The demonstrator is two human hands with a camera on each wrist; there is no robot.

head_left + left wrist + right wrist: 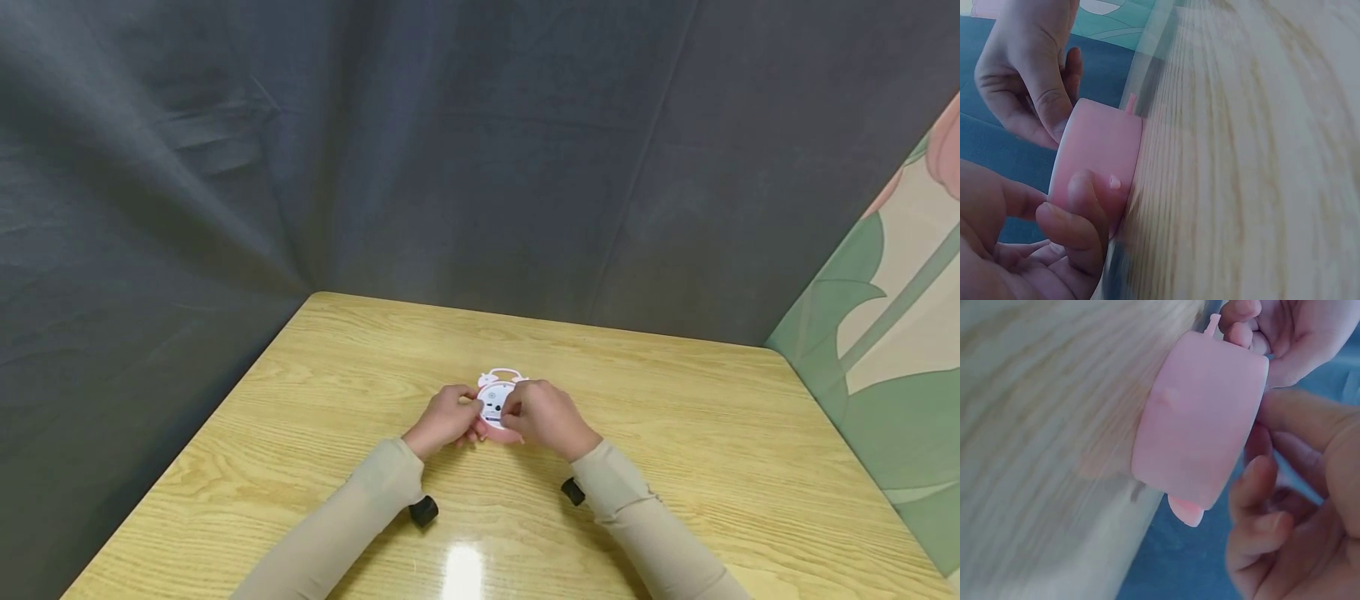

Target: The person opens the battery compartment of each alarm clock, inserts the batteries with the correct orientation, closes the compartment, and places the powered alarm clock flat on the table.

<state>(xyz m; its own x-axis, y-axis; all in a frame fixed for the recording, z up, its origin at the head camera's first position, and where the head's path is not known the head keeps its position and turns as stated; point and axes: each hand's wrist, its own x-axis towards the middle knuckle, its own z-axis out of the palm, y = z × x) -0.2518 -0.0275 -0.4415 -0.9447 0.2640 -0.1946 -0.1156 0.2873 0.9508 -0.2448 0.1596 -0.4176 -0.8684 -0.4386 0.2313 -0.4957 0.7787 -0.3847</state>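
A pink twin-bell alarm clock (501, 434) lies on the table with its white back up and its handle toward the far edge. Small dark controls show on that back. My left hand (447, 418) grips the clock's left side, its fingers curled against the pink casing (1100, 140) in the left wrist view. From the right, my right hand (551, 417) reaches over the back, thumb and forefinger pinching at its surface. The casing hides that contact in the right wrist view, where other fingers (1260, 531) curl loosely beside the clock; I cannot tell which part they pinch.
The wood-grain table (337, 400) extends around the clock on all sides. A dark curtain (480, 167) hangs behind and left, and a floral panel (885, 333) stands along the right edge. Black wrist devices (423, 511) sit under both beige sleeves (352, 517).
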